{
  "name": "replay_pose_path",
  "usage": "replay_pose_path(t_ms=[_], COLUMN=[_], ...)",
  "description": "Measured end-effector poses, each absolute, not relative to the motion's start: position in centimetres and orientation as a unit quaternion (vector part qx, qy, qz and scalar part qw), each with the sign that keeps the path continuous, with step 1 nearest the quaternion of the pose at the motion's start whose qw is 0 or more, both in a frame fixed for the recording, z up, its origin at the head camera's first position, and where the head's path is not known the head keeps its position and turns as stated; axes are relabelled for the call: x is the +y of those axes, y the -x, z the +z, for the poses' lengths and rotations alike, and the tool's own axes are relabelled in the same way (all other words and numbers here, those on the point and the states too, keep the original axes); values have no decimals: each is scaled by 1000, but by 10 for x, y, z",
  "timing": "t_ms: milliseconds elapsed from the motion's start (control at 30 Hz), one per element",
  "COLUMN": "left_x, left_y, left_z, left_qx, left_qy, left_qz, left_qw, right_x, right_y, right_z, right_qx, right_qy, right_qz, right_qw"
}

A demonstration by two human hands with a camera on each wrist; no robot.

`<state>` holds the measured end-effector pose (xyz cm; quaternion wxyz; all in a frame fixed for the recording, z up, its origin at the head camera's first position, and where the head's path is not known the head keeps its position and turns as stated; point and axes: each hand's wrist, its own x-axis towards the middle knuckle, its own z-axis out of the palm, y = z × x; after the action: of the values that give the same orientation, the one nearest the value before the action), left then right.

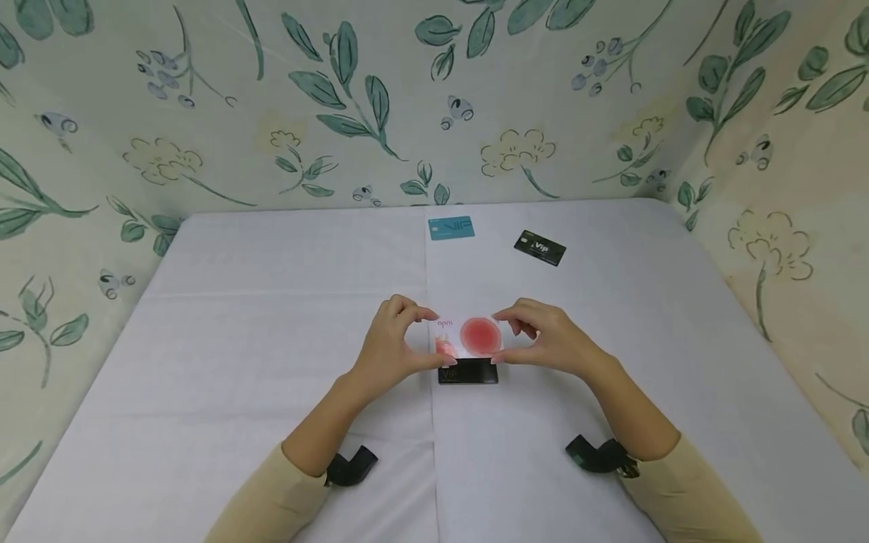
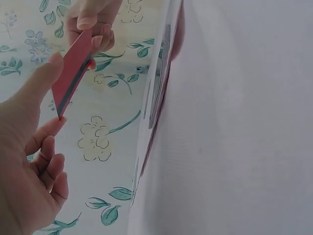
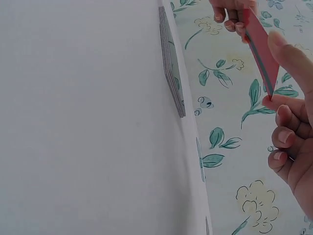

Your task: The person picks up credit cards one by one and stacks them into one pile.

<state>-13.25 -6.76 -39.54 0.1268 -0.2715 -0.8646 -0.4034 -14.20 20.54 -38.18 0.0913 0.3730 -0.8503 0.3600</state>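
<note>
- Two hands share one pink-and-white card [image 1: 480,337]: left hand [image 1: 383,343] and right hand [image 1: 557,339] each pinch an end between thumb and index finger.
- We see it raised off the white tablecloth [image 1: 271,339], near the black VIP card [image 1: 468,371] (apparently the top of a stack).
- For steadiness, we should pinch lightly and level both ends, since squeezing inward could bow it.
- We'd best leave its printed face uncovered, fingertips at the edges only.
</note>
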Motion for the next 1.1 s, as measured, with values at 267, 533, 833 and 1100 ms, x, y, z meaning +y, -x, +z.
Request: replay_pose_path(t_ms=[267,533,833,1100], left_x=[-71,-72,-71,-70], left_y=[135,137,140,141], left_z=[-403,-410,-418,-429], left_qx=[-875,-881,-886,-892], left_qy=[295,300,317,309], left_qz=[-361,-349,-316,-309], left_qw=[129,106,120,112], right_x=[204,202,202,202], right_y=[140,142,144,145], right_z=[-387,-390,-399,-409], right_qx=[-865,-896,-901,-906], right_qy=[-365,-341,-341,-340], right_qz=[337,282,266,252], right_qw=[76,42,16,15])
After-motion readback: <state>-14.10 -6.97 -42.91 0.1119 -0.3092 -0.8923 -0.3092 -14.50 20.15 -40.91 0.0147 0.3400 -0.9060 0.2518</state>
